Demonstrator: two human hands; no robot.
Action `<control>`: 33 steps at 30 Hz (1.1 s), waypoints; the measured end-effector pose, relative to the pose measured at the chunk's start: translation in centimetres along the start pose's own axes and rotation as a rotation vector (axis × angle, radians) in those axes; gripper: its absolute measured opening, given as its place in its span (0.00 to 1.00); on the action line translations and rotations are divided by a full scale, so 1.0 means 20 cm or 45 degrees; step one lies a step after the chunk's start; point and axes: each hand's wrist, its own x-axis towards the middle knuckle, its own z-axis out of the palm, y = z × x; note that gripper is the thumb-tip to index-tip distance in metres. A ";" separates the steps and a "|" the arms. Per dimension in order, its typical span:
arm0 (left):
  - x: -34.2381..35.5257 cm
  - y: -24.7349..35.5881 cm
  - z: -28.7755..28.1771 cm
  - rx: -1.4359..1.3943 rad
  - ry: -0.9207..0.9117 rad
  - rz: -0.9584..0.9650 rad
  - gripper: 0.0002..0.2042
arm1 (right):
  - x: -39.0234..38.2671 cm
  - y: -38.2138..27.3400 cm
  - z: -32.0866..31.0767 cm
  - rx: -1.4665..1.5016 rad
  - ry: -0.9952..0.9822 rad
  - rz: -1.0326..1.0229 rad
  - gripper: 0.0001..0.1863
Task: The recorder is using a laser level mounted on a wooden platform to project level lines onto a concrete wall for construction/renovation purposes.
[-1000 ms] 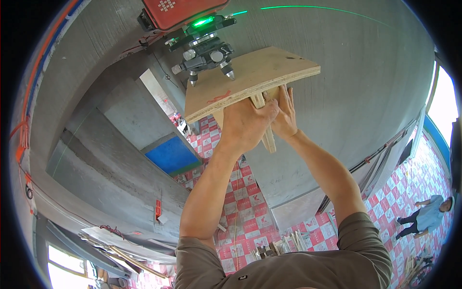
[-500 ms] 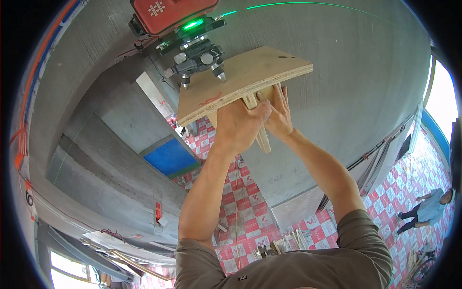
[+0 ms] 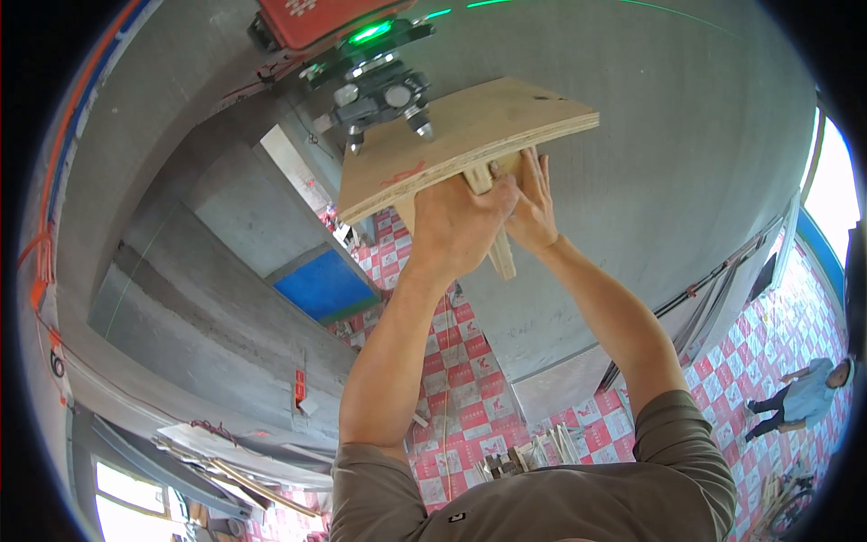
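Observation:
Both arms are raised against a grey concrete wall (image 3: 686,163). A plywood board (image 3: 470,135) juts out from the wall like a small shelf, on a wooden support (image 3: 501,257) beneath it. My left hand (image 3: 461,217) is wrapped around that support just under the board. My right hand (image 3: 535,203) presses on the same support from the right, fingers stretched up to the board's underside. A laser level (image 3: 375,86) with a red body and a lit green lamp stands on the board's far left end.
A thin green laser line (image 3: 542,3) runs along the wall at the top. Below lie a red-and-white checked floor (image 3: 452,379), a blue panel (image 3: 321,285) and wood scraps (image 3: 533,452). Another person (image 3: 808,393) crouches at the far right.
The board and laser level have drifted slightly upward in view. Both hands keep their hold under the board.

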 end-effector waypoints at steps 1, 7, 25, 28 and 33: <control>0.00 0.00 0.00 0.004 0.019 -0.016 0.16 | 0.00 -0.01 0.00 0.018 -0.016 -0.009 0.43; -0.01 0.04 0.00 0.168 0.169 0.052 0.16 | 0.02 -0.02 -0.02 0.083 -0.095 0.129 0.35; -0.03 0.01 0.01 0.195 0.209 -0.001 0.20 | -0.13 0.16 0.09 0.610 -0.318 0.231 0.52; -0.03 0.00 0.00 0.217 0.257 -0.022 0.15 | -0.08 0.04 0.09 0.577 -0.176 0.432 0.52; -0.01 0.02 0.00 0.130 0.158 -0.101 0.19 | -0.04 0.05 0.03 0.528 -0.153 0.408 0.49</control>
